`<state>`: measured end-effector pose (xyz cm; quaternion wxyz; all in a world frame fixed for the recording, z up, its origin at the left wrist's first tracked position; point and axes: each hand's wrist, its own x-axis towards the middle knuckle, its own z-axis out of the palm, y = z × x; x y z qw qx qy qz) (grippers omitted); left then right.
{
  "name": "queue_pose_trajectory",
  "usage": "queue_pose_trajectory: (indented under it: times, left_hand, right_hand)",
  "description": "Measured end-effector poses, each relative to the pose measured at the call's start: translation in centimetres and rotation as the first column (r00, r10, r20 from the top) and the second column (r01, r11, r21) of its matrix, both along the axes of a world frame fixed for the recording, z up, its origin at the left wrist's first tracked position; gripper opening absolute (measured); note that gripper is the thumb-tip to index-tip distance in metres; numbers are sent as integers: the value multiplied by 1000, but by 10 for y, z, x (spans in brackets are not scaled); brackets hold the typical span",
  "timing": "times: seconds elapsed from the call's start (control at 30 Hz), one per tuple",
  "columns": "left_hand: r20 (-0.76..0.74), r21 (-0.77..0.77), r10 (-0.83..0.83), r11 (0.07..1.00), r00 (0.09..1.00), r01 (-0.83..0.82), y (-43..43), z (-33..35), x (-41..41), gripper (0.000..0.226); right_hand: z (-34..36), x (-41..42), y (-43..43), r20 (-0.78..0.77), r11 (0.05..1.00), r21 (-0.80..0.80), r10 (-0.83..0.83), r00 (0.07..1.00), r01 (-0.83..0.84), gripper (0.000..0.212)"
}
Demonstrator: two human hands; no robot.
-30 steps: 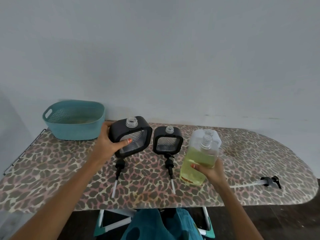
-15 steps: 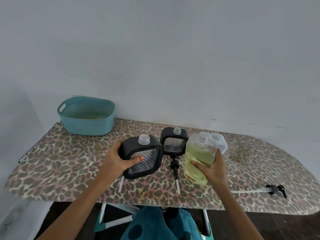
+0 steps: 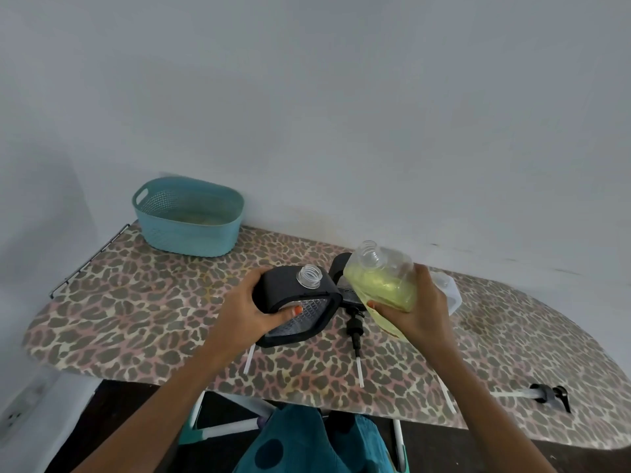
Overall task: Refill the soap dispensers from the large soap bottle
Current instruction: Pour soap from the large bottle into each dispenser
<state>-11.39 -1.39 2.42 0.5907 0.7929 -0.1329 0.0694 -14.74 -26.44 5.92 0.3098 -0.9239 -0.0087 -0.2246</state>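
Plain grey wall (image 3: 341, 97); leopard-print ironing board (image 3: 136, 302).

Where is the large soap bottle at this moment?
In the head view, the soap bottle is right of centre above the ironing board, gripped by the right hand and tilted toward the dispenser in the left hand.

A teal basket (image 3: 191, 233) stands on the leopard-print ironing board (image 3: 136, 302).

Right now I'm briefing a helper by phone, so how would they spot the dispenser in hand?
On the leopard-print ironing board, look right of the teal basket to the middle. The left hand grips a black square dispenser with a clear open neck; its twin sits behind, half hidden by the yellow soap bottle.
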Motion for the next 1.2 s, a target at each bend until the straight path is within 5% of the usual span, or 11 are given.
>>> queue_pose_trajectory:
  times: [0.33,0.7,0.97,1.2]
  left_hand:
    - [158,114,62,990,985,-81,2,5,-7,58]
    - [-164,-98,-289,956,943,276,10,9,3,53]
    - [-213,-178,-379,921,900,345,3,9,7,77]
    - [-223,-143,-375,926,900,350,0,11,9,55]
  right_hand:
    - [7,9,3,187,940,-341,52,981,15,64]
    - [13,7,-5,241,890,-454,167,956,-40,59]
    - [10,7,-10,246,863,-503,206,947,-57,49]
    - [9,8,-14,259,853,-519,215,942,-52,47]
